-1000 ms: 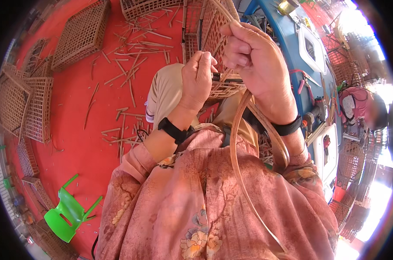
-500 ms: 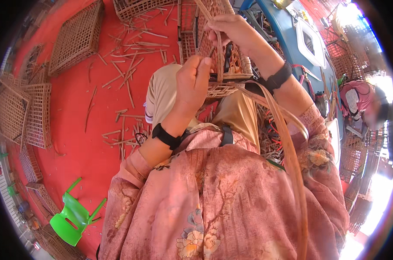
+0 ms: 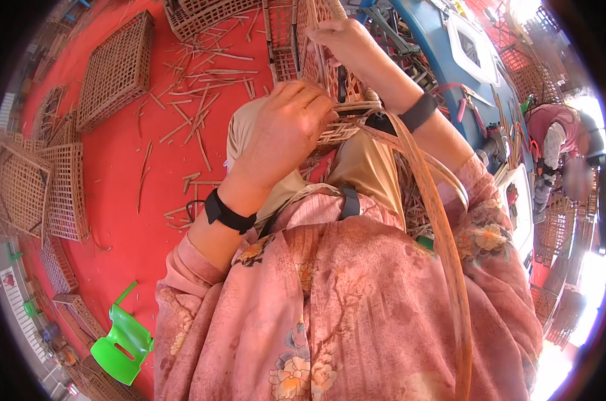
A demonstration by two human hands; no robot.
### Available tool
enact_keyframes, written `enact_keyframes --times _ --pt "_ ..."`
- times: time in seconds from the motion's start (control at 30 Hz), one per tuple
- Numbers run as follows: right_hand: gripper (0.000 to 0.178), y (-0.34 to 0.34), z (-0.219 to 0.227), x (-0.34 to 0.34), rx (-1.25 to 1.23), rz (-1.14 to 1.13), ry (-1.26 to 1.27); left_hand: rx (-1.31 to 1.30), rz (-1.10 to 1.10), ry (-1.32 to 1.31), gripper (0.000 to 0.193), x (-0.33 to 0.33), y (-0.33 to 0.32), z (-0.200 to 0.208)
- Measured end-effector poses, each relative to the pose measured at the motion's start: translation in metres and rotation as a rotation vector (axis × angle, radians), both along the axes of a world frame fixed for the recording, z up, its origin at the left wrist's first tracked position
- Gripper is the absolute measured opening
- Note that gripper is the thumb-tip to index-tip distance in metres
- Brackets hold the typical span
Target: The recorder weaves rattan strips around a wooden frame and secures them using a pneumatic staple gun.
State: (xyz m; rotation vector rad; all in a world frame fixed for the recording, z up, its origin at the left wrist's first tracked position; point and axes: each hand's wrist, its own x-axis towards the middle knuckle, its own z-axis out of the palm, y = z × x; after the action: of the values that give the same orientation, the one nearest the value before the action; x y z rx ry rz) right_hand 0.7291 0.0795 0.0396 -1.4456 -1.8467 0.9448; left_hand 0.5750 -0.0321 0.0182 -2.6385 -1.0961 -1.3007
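Note:
A woven cane basket [image 3: 283, 61] stands between my knees, reaching past the top of the picture. My left hand [image 3: 291, 123] is closed at its near edge, knuckles up, fingertips curled down by the dark-bound rim; whatever it grips is hidden. Farther off, my right hand [image 3: 350, 45] has its fingers pinched together against the basket's side, and I cannot make out what is between them. A long brown cane strip [image 3: 443, 244] loops from the near rim, over my right forearm side and down across my shirt. Both wrists wear black bands.
Cut cane offcuts [image 3: 199, 113] litter the red floor at left. Finished-looking woven baskets [image 3: 116, 70] stand beyond, with a green plastic chair [image 3: 122, 347] at lower left. A blue table [image 3: 443, 60] at right bears pliers [image 3: 470, 110]. Another person [image 3: 557, 137] works at far right.
My left hand has turned knuckles-up and moved over the near rim. My right hand has lowered against the basket; the upright strip it held no longer shows there.

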Motion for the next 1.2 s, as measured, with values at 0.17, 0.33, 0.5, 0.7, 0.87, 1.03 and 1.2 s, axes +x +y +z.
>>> enact_keyframes --times 0.17,0.33,0.5,0.7,0.87,1.03,1.2 --pt "0.025 -0.055 0.034 0.013 0.328 -0.072 0.329 -0.247 -0.072 0.006 0.016 -0.004 0.004 -0.001" --pt "0.017 -0.137 0.055 0.046 0.142 0.469 0.104 -0.462 -0.171 -0.038 0.016 -0.009 0.012 0.005" --pt "0.024 -0.168 -0.005 0.050 0.090 0.367 -0.099 -0.819 -0.276 -0.091 0.016 -0.009 0.025 0.010" --pt "0.041 -0.171 -0.041 0.036 -0.003 -0.029 0.069 -1.185 -0.401 -0.262 0.023 -0.006 0.035 0.006" --pt "0.036 -0.167 -0.036 0.023 -0.286 -0.091 0.314 -1.290 -0.366 -0.367 0.028 -0.007 0.031 0.005" --pt "0.028 -0.162 -0.035 0.021 -0.369 -0.216 0.353 -1.310 -0.391 -0.445 0.031 -0.008 0.026 0.005" --pt "0.021 -0.177 -0.020 0.031 -0.068 -0.139 0.136 -1.349 -0.407 -0.477 0.033 -0.008 0.027 0.000"
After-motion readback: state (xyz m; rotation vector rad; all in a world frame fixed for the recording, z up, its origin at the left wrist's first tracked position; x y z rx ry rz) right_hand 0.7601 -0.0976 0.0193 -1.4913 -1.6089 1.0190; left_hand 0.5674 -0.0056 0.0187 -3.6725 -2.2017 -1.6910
